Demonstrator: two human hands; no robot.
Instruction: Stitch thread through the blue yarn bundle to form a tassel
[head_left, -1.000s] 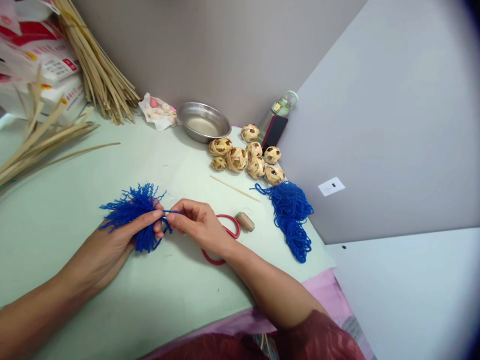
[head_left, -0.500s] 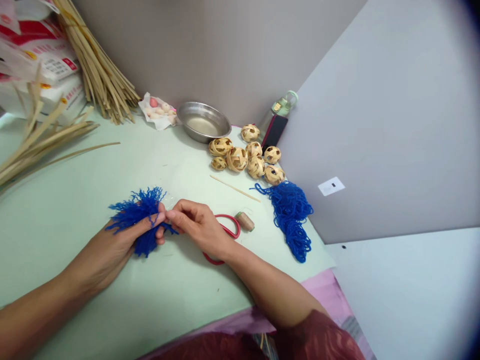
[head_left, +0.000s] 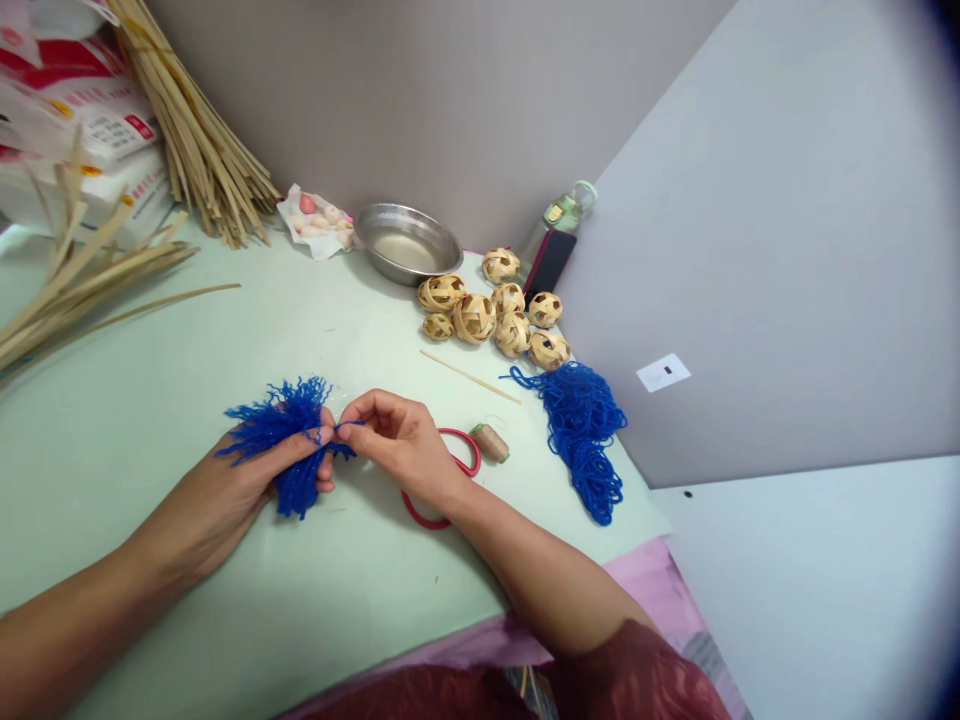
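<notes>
A bundle of blue yarn (head_left: 298,485) with frayed, crinkled ends fans out between the thumb and fingers of my left hand (head_left: 274,460). My right hand (head_left: 397,440) is closed in a pinch just beside it, drawing a blue strand (head_left: 349,425) out from the left fingertips. Under my right hand and wrist lie scissors with red handles (head_left: 474,455); their blades are hidden. A small spool of tan thread (head_left: 491,443) rests to the right of the handles.
A pile of blue yarn (head_left: 589,440) lies at the right. Behind are several woven strip balls (head_left: 474,318), a metal bowl (head_left: 409,245), a bottle (head_left: 566,212) and a phone (head_left: 551,262). Bundled flat strips (head_left: 202,150) stand at the left. One thin stick (head_left: 471,377) lies mid-table.
My right fingertips have moved slightly away from the left ones, and a blue strand now shows between them. The yarn bundle has shifted a little to the right.
</notes>
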